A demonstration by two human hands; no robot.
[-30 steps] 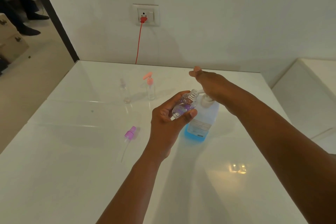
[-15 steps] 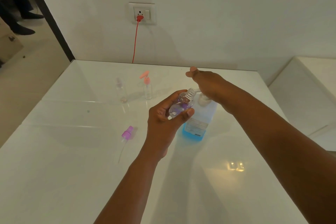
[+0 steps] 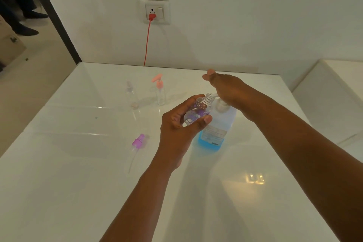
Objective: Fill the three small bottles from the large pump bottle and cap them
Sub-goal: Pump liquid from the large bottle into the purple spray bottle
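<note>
Head view: glossy white table (image 3: 78,192), broad bare surface toward 6 o'clock, far edge at the wall at 12. Centre: left hand (image 3: 177,124) grips a clear purple-patterned bottle (image 3: 196,112), tilted, its threaded neck at the spout of the pump bottle (image 3: 218,129), translucent with blue liquid. Right hand (image 3: 225,88) rests flat on the pump, fingers straight. At 10 o'clock: two clear bottles, one plain (image 3: 131,94), one pink-topped (image 3: 160,92). At 9: a loose purple sprayer (image 3: 138,141).

Two small bottles (image 3: 146,92) stand far-left; purple cap (image 3: 138,140) (tube trailing) lies left of arms; near table (image 3: 59,192) open.
</note>
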